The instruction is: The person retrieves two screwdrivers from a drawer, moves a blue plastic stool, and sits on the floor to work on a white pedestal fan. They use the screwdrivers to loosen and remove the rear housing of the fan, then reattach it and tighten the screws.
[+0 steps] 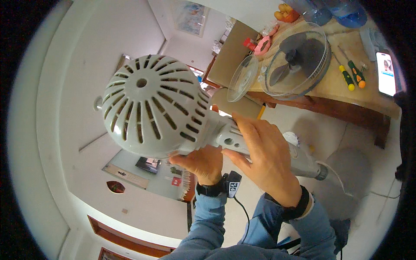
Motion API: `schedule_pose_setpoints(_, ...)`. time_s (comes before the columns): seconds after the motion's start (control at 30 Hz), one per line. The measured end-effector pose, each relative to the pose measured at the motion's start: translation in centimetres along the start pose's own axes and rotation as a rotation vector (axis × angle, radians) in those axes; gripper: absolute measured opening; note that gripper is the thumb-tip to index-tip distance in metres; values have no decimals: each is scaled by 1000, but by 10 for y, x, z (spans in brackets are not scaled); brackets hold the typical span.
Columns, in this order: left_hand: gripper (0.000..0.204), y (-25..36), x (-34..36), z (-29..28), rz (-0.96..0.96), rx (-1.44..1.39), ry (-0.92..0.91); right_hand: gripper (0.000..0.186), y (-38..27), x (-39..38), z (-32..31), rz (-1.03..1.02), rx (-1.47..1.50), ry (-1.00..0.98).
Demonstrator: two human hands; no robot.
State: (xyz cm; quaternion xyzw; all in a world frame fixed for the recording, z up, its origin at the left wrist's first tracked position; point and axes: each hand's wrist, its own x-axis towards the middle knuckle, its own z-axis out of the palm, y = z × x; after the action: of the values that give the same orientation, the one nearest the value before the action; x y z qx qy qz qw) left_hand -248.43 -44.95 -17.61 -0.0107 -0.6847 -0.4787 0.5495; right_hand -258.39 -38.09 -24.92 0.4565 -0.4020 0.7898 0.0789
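A grey fan motor housing (154,106) with a slotted, domed back is held up on its grey neck and pole (305,162), which reaches to the right with a white cord from its end. My left hand (201,162) grips the underside of the housing, thumb to the left; its other fingers are mostly hidden. Across the neck lies my right hand (266,158), fingers wrapped over it beside some small holes.
A wooden table (357,102) holds a fan guard with blades (294,60), two screwdrivers (349,76), a phone (385,71), fruit (286,13) and blue water bottles (349,13). A clear round guard (242,78) leans near a cardboard box (232,45).
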Motion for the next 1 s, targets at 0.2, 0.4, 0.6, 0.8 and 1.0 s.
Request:
schedule_pose_setpoints(0.2,121,-9,-21,-26,-304,-61,-104,77,-8,-5,7,113,-291,-68)
schedule_pose_setpoints(0.4,107,-63,-70,-66,-791,-21,-521,69,-10,-22,15,135,-529,1)
schedule_pose_setpoints(0.6,94,-131,-116,-51,-740,-49,-818,76,-10,-34,25,306,-522,84)
schedule_pose_setpoints(0.8,85,-161,-143,-28,-706,-251,-738,77,-18,-44,37,294,-706,150)
schedule_pose_setpoints(1.0,78,-165,-159,-34,-578,-238,-568,64,-4,-51,44,112,-770,155)
